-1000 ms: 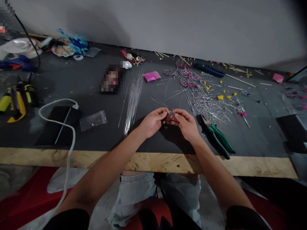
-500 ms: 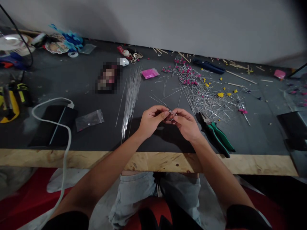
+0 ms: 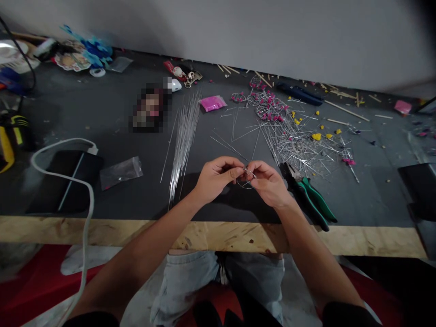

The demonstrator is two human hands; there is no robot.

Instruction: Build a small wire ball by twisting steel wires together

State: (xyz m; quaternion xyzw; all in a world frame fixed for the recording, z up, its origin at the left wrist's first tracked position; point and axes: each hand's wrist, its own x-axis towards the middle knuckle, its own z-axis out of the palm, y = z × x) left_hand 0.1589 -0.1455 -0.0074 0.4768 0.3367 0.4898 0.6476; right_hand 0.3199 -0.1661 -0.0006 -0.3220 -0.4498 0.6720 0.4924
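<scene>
Between my two hands is a small piece of bent silver wire [image 3: 250, 172], with a thin loop hanging below the fingertips. My left hand [image 3: 220, 179] pinches it from the left, thumb against the fingers. From the right, my right hand [image 3: 269, 184] pinches the same wire. Beyond my left wrist lies a bundle of straight wires [image 3: 184, 141]. Loose wire pieces and twisted wire shapes with pink bits [image 3: 270, 106] are heaped past my right hand. Green-handled pliers [image 3: 311, 197] rest beside my right wrist.
A pink packet [image 3: 213, 103], a clear plastic bag [image 3: 121, 172] and a black notebook-like object [image 3: 64, 181] with a white cable [image 3: 89, 200] across it lie around. Yellow lumps [image 3: 316, 136] and wooden sticks [image 3: 345, 106] are scattered at the right. The wooden table edge [image 3: 218, 234] runs in front.
Both hands sit slightly lower in the picture, still pinching the wire. More of the bent wire and its loop shows between the fingertips. The view has shifted slightly.
</scene>
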